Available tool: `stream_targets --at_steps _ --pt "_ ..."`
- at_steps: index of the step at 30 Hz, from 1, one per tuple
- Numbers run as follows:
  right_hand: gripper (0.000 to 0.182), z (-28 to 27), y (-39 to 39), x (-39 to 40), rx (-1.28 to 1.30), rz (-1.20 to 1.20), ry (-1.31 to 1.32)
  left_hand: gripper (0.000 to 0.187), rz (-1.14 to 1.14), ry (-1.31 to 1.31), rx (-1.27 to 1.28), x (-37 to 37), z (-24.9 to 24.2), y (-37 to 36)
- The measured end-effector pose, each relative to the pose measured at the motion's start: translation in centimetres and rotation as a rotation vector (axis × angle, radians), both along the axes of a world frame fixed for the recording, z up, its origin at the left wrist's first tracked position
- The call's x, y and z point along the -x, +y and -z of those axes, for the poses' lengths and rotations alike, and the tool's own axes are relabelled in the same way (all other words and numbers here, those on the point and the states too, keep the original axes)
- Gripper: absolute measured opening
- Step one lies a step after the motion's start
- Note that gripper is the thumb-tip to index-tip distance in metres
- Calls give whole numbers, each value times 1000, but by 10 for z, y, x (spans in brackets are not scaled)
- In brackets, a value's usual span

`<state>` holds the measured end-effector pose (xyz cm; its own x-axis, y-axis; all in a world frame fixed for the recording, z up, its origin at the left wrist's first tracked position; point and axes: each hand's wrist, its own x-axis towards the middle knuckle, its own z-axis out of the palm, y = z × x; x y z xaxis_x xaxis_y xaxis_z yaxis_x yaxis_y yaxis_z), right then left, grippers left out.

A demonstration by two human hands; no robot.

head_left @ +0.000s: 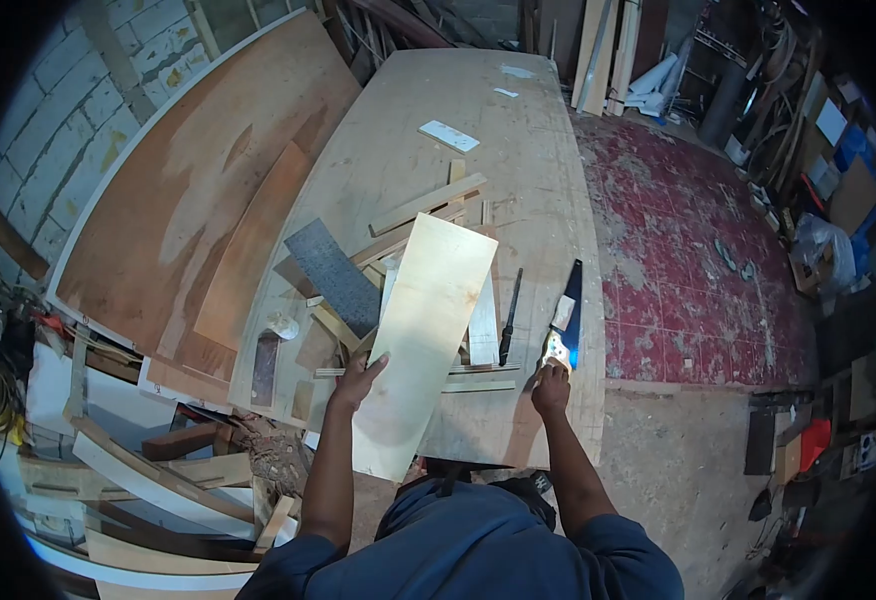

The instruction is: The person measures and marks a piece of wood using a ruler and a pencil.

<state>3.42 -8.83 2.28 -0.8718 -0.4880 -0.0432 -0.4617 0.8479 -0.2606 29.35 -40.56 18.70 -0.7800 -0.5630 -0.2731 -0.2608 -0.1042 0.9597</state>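
Note:
My left hand (358, 382) is closed on the left edge of a long pale wooden board (428, 330), which tilts up over the table in front of me. My right hand (551, 388) has its fingers curled at the handle of a hand saw (575, 285), whose dark blade points away along the table's right side. A small pale block (562, 312) lies against the blade. Left of the saw is a thin dark tool with a handle (509, 325), perhaps a file or screwdriver. Part of the wood pile is hidden behind the board.
Wood strips (428, 205) and a grey speckled panel (338, 275) lie on the large plywood table (358, 160). A white piece (449, 136) sits farther back. Brown sheets (208, 180) lean at left; offcuts (168, 480) crowd the lower left. Red flooring (678, 250) is at right.

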Motion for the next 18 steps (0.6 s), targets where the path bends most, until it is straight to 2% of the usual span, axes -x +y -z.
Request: stream_targets --at_steps 2,4,6,8,10,13,14,16,17,18 --pt "48 -2 9 2 17 20 -6 43 18 53 62 8 0 3" --pt "49 -1 16 6 -175 -50 11 41 80 37 68 16 3 3" --pt "42 3 20 12 -184 -53 60 40 135 17 78 24 -8 9" --pt "37 1 20 17 -313 -74 67 42 216 -86 187 31 -17 19" --pt "32 -6 23 10 -311 -38 57 40 215 -53 286 37 -16 35" --pt "31 -15 29 3 -350 -47 -87 34 209 -339 809 44 -41 71" --pt "31 -13 32 0 -353 -39 -88 37 173 -274 887 44 -54 88" --pt "30 -11 36 -6 -315 4 -99 38 154 -12 1236 40 -30 92" --pt "30 -10 39 -6 -317 -9 -84 38 157 -10 1232 39 -30 94" --pt "30 -10 40 -6 -321 -8 -85 38 173 -18 1432 37 -30 96"
